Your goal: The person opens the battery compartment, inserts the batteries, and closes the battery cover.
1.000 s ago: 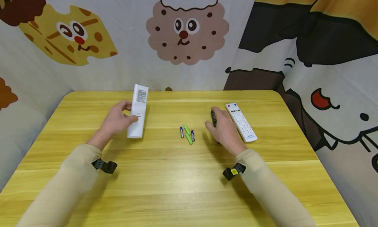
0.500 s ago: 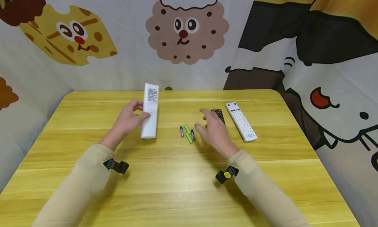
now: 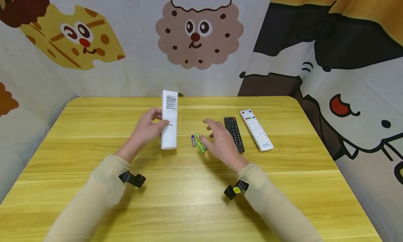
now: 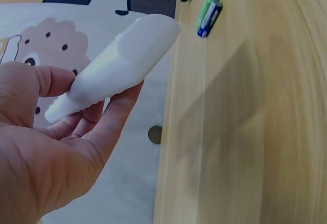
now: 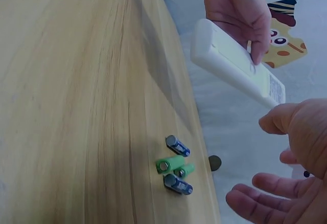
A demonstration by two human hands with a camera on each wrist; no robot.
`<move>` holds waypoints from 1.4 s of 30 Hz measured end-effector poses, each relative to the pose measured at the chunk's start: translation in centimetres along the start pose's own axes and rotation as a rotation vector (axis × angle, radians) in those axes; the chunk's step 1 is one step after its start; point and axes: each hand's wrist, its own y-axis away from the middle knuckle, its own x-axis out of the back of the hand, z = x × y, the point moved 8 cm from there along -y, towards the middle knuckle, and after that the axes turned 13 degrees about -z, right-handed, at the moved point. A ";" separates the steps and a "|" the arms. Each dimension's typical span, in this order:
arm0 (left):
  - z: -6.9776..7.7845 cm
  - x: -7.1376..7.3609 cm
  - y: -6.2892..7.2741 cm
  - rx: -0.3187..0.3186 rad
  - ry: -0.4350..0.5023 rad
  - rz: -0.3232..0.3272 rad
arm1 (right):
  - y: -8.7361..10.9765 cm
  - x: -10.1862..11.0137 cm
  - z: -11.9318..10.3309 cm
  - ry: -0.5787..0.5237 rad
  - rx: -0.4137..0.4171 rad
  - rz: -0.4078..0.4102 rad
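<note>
My left hand [image 3: 147, 129] grips a white remote control [image 3: 170, 135] by its side, thumb on the back face. The remote's back, with a printed label at its far end, faces up toward the head camera, and its shadow falls on the table in the left wrist view. Holding nothing, my right hand [image 3: 223, 144] hovers with fingers spread and slightly bent, just right of the batteries. Two green batteries [image 5: 170, 164] and two blue ones [image 5: 178, 184] lie close together on the table; in the head view the right thumb overlaps one blue battery.
A black remote [image 3: 234, 135] lies beside the right hand, and a second white remote [image 3: 256, 130] lies to its right, buttons up. The wooden table [image 3: 189, 207] ends at a printed cloth backdrop [image 3: 132, 77].
My left hand has carried the white remote to the right, toward the batteries. My right hand has moved left off the black remote, uncovering it, and now hovers by the batteries.
</note>
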 end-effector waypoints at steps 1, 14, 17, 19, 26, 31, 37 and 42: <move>0.1 -0.2 0.0 -0.002 0.000 -0.002 | -0.1 -0.1 -0.2 -0.002 0.014 -0.003; 0.9 -2.2 -0.4 -0.024 0.003 -0.029 | -1.0 -2.0 -2.4 -0.145 0.182 -0.071; 1.0 -2.4 -0.5 -0.035 0.017 -0.026 | -1.3 -2.4 -2.7 -0.174 0.201 -0.090; 1.0 -2.6 -0.5 -0.042 0.031 -0.028 | -1.5 -2.6 -2.9 -0.192 0.207 -0.100; 1.1 -3.5 -0.9 -0.048 0.066 -0.042 | -1.8 -2.8 -2.9 -0.235 0.210 -0.104; 1.1 -4.1 -1.1 -0.046 0.093 -0.052 | -1.7 -2.8 -2.6 -0.232 0.214 -0.087; 1.3 -4.3 -1.1 -0.050 0.110 -0.050 | -1.8 -2.8 -2.5 -0.223 0.229 -0.086; 1.3 -4.2 -1.2 -0.048 0.108 -0.046 | -2.1 -2.7 -2.6 -0.217 0.221 -0.084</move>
